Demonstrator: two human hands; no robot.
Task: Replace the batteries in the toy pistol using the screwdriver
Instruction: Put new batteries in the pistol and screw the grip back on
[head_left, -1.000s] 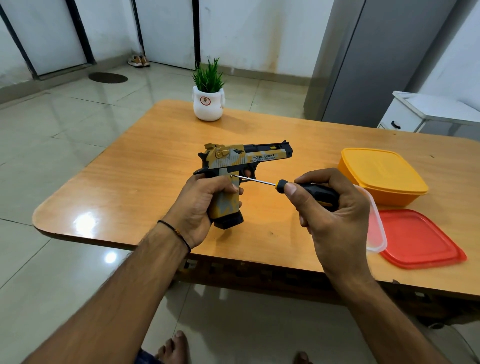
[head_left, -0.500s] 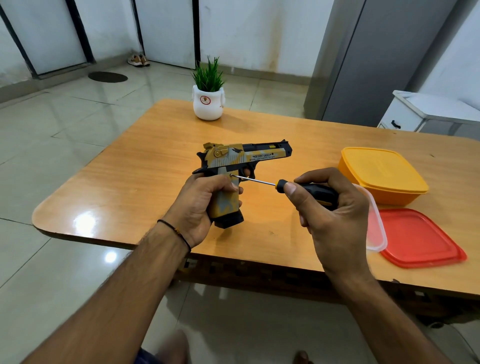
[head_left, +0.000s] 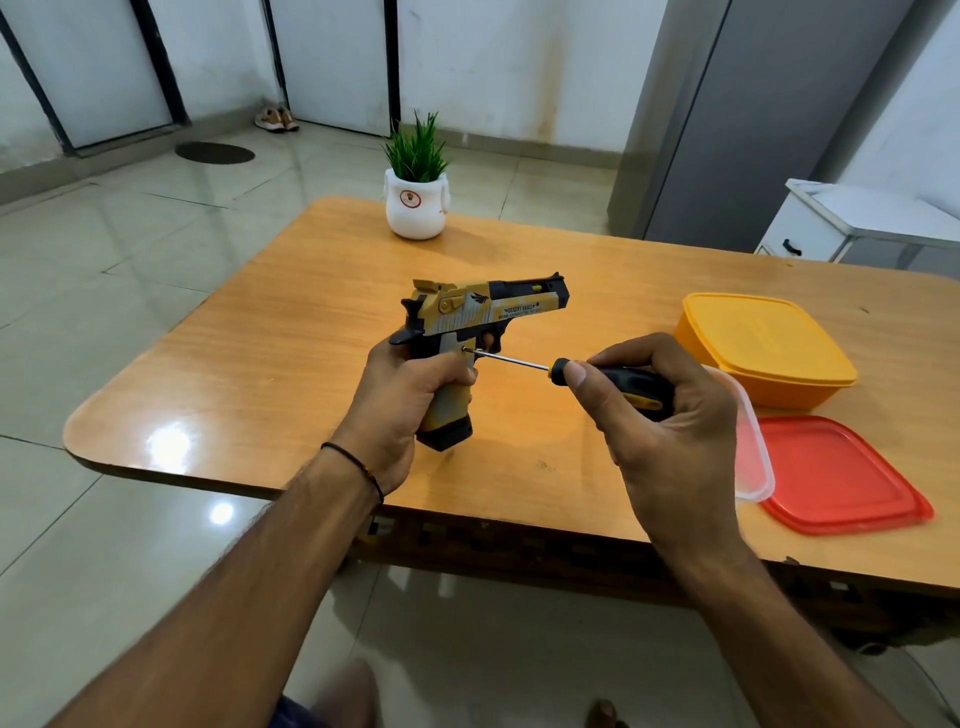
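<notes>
Above the surface (head_left: 260, 364), our left grip (head_left: 400, 410) wrapped round the handle of the toy pistol (head_left: 488, 309), barrel pointing right, our right grip (head_left: 670, 431) clasping the screwdriver (head_left: 628, 387), tip against the frame below the slide.

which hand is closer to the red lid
Right. The right hand, gripping the screwdriver, is just left of the red lid; the left hand holds the toy pistol farther left.

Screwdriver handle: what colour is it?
The screwdriver handle is black with yellow accents, shown best in the head view.
</notes>
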